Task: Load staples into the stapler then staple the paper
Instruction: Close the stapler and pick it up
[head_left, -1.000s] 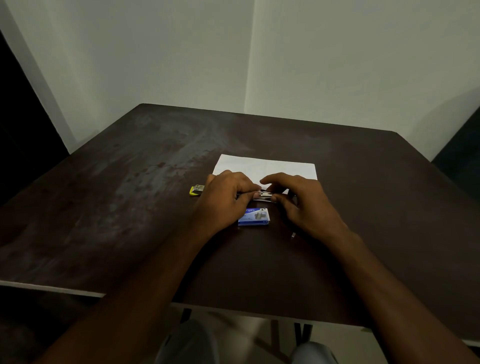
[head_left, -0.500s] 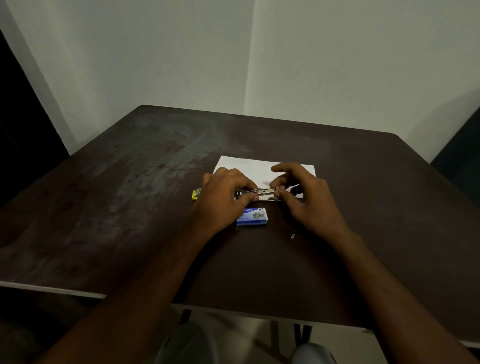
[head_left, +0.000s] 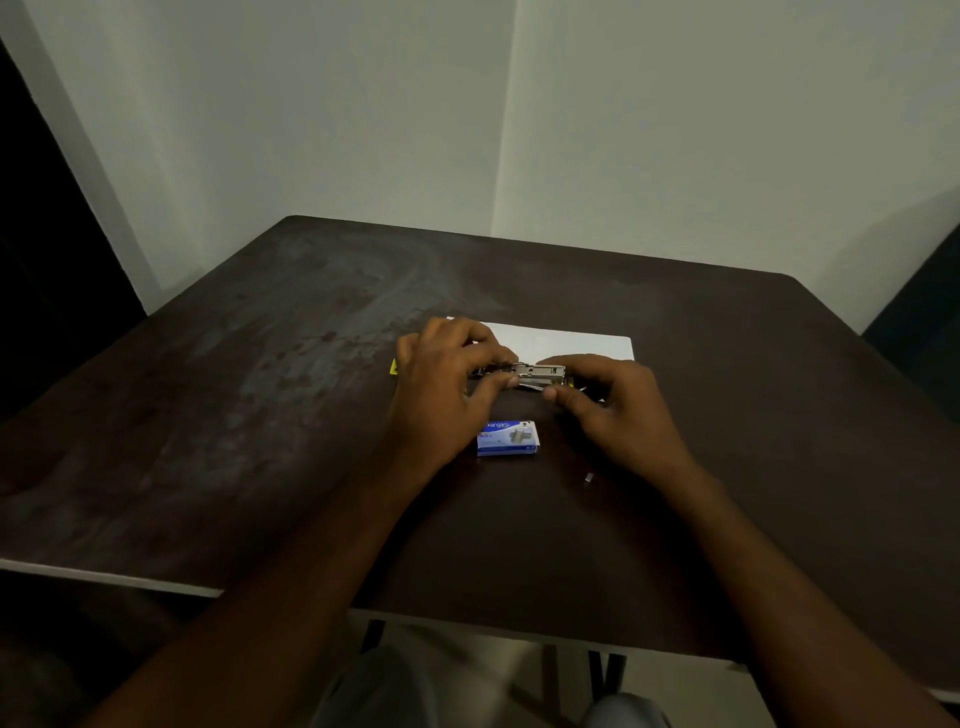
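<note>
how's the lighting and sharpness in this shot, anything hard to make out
Head view: dim light, the dark table swallowing detail; the white paper is the brightest patch. The metal stapler between the left hand and right hand is small and soft-edged. Print on the blue staple box is barely legible. Wide-angle lens bows the table edges.

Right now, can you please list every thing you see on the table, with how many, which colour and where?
table: one, dark brown, fills the middle of the view.
paper: one sheet, white, flat beyond the hands.
stapler: one, silver metal with yellow parts, held between both hands over the near edge of the paper.
staple box: one, blue, on the table just in front of the hands.
small metal piece: one, grey, on the table right of the box, too small to identify.
left hand: one, grips the left end of the stapler.
right hand: one, fingertips at the right end of the stapler.
</note>
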